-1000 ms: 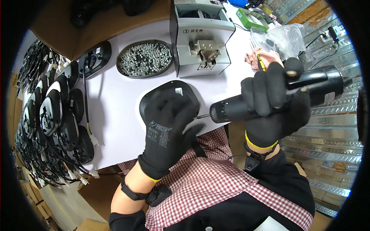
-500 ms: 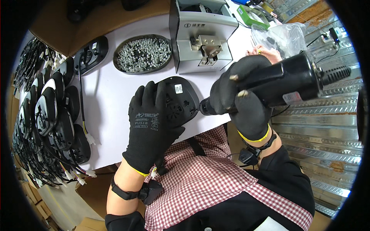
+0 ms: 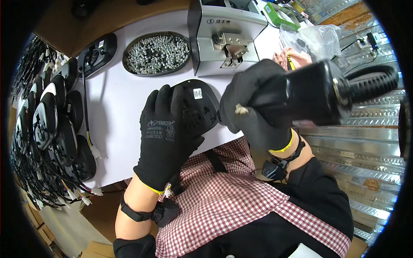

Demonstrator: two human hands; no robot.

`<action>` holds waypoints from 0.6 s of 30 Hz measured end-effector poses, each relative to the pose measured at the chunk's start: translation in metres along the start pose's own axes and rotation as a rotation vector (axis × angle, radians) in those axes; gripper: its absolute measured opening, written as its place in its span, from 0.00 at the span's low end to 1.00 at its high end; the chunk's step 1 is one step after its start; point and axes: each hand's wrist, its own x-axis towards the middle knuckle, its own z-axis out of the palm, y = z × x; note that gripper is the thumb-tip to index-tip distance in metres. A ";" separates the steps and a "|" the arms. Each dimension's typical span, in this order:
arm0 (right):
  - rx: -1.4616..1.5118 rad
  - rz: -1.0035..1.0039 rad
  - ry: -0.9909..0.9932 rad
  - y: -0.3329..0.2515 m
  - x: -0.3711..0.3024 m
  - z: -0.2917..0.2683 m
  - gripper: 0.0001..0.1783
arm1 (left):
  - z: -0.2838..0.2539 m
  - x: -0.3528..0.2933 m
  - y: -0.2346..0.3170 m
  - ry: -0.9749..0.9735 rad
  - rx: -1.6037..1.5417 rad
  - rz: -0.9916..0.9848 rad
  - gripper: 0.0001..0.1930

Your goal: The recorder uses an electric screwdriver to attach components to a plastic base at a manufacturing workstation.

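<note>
A black rounded plastic housing (image 3: 204, 101) with a small white label lies on the table before me. My left hand (image 3: 161, 124), in a black glove, holds it from the left, fingers over its left part and thumb by its near edge. My right hand (image 3: 254, 107), gloved too, is wrapped round a black corded electric screwdriver (image 3: 301, 94). The tool's front end meets the housing's right edge; my glove hides most of its tip, and I cannot see a screw there.
An oval tray (image 3: 124, 60) of small screws stands beyond the housing, beside a grey metal machine (image 3: 228, 26). Several similar housings with cables (image 3: 45, 120) are piled at the left. Another housing (image 3: 101, 53) lies near the cardboard. A clear plastic bag (image 3: 318, 41) sits at far right.
My right hand has turned the screwdriver, its rear swinging round and its cord bending into a loop. My left hand stays on the housing. The whole view has shifted slightly.
</note>
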 end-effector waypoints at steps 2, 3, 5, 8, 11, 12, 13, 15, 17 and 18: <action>-0.070 -0.011 -0.033 0.002 -0.002 0.000 0.21 | 0.001 0.001 0.001 0.004 0.011 0.007 0.51; -0.101 -0.021 -0.051 0.002 -0.003 0.000 0.21 | 0.001 0.000 0.001 0.011 -0.003 0.010 0.50; -0.163 -0.043 -0.083 0.001 -0.002 0.000 0.22 | -0.001 -0.001 0.002 0.021 -0.011 0.014 0.50; -0.266 -0.085 -0.121 -0.001 -0.002 -0.002 0.24 | -0.003 0.000 0.004 0.037 0.000 0.048 0.49; 0.037 0.123 -0.078 -0.005 0.006 0.003 0.24 | -0.001 0.003 0.001 0.088 0.043 0.166 0.42; 0.040 0.108 -0.079 -0.011 0.011 0.000 0.24 | -0.003 0.005 0.001 0.097 0.056 0.167 0.42; 0.021 0.061 -0.106 -0.017 0.013 -0.007 0.22 | -0.005 0.005 0.002 0.071 0.056 0.151 0.40; 0.357 0.014 -0.043 -0.020 0.016 -0.023 0.18 | -0.008 0.003 0.006 -0.100 0.045 0.144 0.48; 0.688 0.022 0.176 -0.021 0.026 -0.026 0.15 | -0.007 -0.003 0.009 -0.116 0.014 0.139 0.49; 0.658 0.031 0.308 -0.024 0.036 -0.020 0.16 | -0.006 -0.003 0.012 -0.139 -0.018 0.140 0.49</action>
